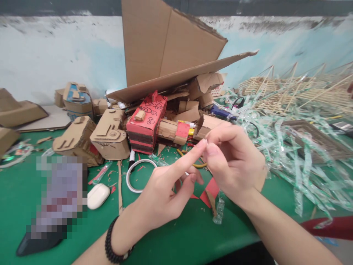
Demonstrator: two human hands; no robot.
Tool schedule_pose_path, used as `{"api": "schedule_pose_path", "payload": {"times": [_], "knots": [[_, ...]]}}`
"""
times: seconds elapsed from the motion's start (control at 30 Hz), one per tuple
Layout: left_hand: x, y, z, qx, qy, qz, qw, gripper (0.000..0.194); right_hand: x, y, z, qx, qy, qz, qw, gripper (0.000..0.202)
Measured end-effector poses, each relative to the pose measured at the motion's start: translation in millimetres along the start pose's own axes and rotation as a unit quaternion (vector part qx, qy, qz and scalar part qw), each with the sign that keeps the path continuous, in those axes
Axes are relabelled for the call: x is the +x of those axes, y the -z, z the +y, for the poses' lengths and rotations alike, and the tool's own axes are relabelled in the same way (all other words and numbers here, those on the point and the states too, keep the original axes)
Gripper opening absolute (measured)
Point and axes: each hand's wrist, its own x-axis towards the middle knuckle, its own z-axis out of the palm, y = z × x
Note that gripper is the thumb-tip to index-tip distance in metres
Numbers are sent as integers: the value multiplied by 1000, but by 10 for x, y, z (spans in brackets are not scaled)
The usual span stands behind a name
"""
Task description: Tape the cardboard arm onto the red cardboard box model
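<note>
My left hand [168,187] hovers over the table with its index finger stretched out and its thumb and other fingers curled. A bit of something white shows among those curled fingers, too small to name. The thumb and index finger of my right hand [238,163] pinch together at the tip of my left index finger; anything between them is too small to make out. Below the hands lie red scraps [209,193] and a strip of clear tape [219,209]. A white tape roll [129,180] lies left of my left hand.
A red cardboard box [142,127] stands among brown cardboard pieces [110,136]. Large cardboard sheets [149,44] lean at the back. Tangled clear tape strips [306,165] and a stick structure [275,92] fill the right. A white earphone case [98,196] lies beside a pixelated phone-like object [59,198].
</note>
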Motion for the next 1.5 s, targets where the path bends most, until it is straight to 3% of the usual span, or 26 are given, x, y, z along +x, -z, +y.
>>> {"api": "schedule_pose_path", "payload": {"times": [0.23,0.4,0.67,0.93,1.1,1.23,1.5], "knots": [[2,-4,48,-95,43,-20,994,75,-23,-55,3,118,-112,-4,987,14],[27,3,139,-185,91,-35,978,73,-36,-46,46,204,-153,-26,967,13],[69,70,174,-407,164,-56,897,64,-22,-49,76,240,-188,-33,952,17],[114,133,162,-504,170,2,847,50,-23,-50,108,189,-183,3,965,18],[130,140,132,-460,172,33,870,47,-18,-75,36,133,-196,2,972,18],[119,135,115,-419,177,29,890,48,-31,-107,24,112,-161,-4,981,16],[116,131,117,-394,192,34,898,48,-20,-67,0,67,-141,8,988,7]]}}
